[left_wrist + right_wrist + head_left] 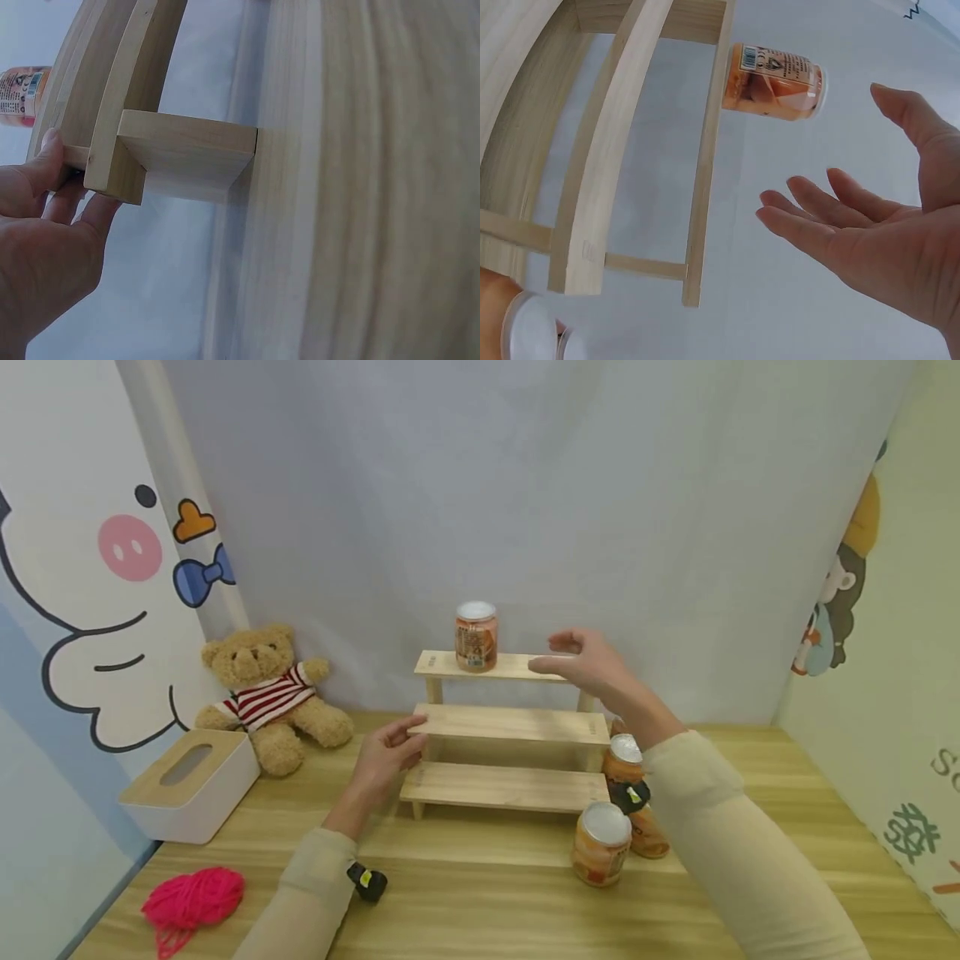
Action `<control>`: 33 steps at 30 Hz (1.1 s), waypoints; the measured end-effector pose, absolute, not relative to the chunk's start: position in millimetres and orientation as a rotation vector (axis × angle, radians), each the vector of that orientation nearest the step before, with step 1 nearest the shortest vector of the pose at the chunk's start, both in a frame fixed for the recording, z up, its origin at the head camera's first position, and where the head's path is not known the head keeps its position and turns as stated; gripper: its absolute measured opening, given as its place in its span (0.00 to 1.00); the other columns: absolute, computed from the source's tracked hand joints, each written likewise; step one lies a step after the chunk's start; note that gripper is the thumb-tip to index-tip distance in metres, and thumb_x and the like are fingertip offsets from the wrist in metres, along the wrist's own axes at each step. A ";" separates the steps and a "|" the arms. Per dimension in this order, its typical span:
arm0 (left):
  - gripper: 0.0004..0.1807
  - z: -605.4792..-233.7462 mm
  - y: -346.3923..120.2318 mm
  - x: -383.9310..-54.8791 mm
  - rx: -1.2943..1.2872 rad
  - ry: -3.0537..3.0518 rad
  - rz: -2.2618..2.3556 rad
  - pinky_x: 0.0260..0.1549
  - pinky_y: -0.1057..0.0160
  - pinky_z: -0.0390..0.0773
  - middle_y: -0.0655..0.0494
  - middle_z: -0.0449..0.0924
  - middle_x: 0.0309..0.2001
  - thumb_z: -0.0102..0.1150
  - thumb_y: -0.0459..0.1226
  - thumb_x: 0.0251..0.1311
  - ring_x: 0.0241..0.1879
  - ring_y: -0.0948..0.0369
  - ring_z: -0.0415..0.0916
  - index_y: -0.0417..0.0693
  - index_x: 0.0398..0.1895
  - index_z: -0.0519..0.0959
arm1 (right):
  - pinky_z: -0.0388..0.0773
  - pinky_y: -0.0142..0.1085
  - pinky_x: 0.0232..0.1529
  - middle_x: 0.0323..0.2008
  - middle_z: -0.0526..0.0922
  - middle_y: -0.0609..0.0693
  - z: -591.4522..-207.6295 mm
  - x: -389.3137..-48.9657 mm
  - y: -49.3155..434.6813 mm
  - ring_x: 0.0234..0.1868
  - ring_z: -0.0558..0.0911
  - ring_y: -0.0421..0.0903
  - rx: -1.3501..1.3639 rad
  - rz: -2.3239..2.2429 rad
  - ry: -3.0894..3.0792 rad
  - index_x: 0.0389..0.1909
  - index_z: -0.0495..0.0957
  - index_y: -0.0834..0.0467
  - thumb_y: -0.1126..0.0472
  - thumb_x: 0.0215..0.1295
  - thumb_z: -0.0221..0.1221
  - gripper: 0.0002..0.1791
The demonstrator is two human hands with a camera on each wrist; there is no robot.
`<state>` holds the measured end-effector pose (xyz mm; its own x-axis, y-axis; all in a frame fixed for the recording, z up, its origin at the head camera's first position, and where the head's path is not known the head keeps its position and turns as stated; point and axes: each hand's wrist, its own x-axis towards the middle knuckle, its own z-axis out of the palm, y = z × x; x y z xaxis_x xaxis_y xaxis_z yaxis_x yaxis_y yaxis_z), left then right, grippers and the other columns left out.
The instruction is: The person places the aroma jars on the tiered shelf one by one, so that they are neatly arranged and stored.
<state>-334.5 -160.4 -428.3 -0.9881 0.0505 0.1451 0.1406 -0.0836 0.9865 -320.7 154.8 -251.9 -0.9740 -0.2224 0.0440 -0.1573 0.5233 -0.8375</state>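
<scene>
A three-tier wooden step shelf (513, 724) stands on the table. My left hand (381, 762) grips the left end of its middle tier; in the left wrist view the thumb (49, 154) lies on one side of the wood and the fingers on the other. On the top tier, left of its middle, a jar of orange food (476, 639) stands upright with its pale lid up. My right hand (588, 664) is at the right end of that tier, apart from the jar. In the right wrist view its fingers (810, 217) are spread from the thumb, holding nothing.
Several more jars stand by the shelf's right side, a front one (602, 843) nearest, partly hidden behind the right sleeve (712, 793). On the left are a teddy bear (262, 693), a tissue box (191, 785) and pink yarn (193, 900). A grey curtain (525, 510) hangs behind.
</scene>
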 end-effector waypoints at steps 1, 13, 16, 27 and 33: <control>0.24 -428.8 -159.9 -334.9 -0.220 -2.082 -2.259 0.36 0.64 0.78 0.60 0.83 0.32 0.63 0.30 0.66 0.31 0.64 0.75 0.34 0.65 0.74 | 0.62 0.55 0.68 0.70 0.67 0.57 -254.1 -315.7 163.4 0.71 0.64 0.57 -0.351 -1.452 2.693 0.72 0.65 0.59 0.46 0.66 0.66 0.39; 0.24 -429.2 -162.4 -333.5 -0.239 -2.044 -2.280 0.32 0.66 0.76 0.59 0.81 0.30 0.62 0.28 0.67 0.27 0.65 0.69 0.31 0.64 0.73 | 0.74 0.52 0.58 0.61 0.76 0.63 -307.5 -256.9 224.7 0.64 0.74 0.60 -0.583 -1.312 2.725 0.66 0.71 0.67 0.49 0.66 0.66 0.35; 0.23 -429.4 -161.0 -333.3 -0.250 -2.041 -2.286 0.32 0.65 0.75 0.59 0.80 0.30 0.62 0.28 0.67 0.26 0.65 0.68 0.31 0.64 0.73 | 0.76 0.51 0.57 0.61 0.76 0.64 -321.0 -249.5 232.6 0.64 0.73 0.62 -0.605 -1.342 2.697 0.66 0.71 0.69 0.51 0.65 0.67 0.36; 0.22 -429.8 -158.6 -334.4 -0.246 -2.032 -2.263 0.32 0.64 0.75 0.61 0.79 0.28 0.62 0.28 0.66 0.24 0.64 0.66 0.33 0.63 0.75 | 0.73 0.56 0.58 0.60 0.76 0.66 -348.2 -241.7 266.9 0.62 0.74 0.65 -0.621 -1.317 2.715 0.65 0.70 0.70 0.55 0.62 0.70 0.36; 0.22 -429.8 -159.7 -332.8 -0.242 -2.043 -2.272 0.33 0.64 0.75 0.59 0.81 0.30 0.61 0.28 0.67 0.26 0.65 0.68 0.33 0.64 0.75 | 0.75 0.54 0.56 0.61 0.75 0.65 -361.5 -245.4 282.4 0.61 0.74 0.66 -0.635 -1.329 2.723 0.66 0.70 0.69 0.58 0.64 0.68 0.33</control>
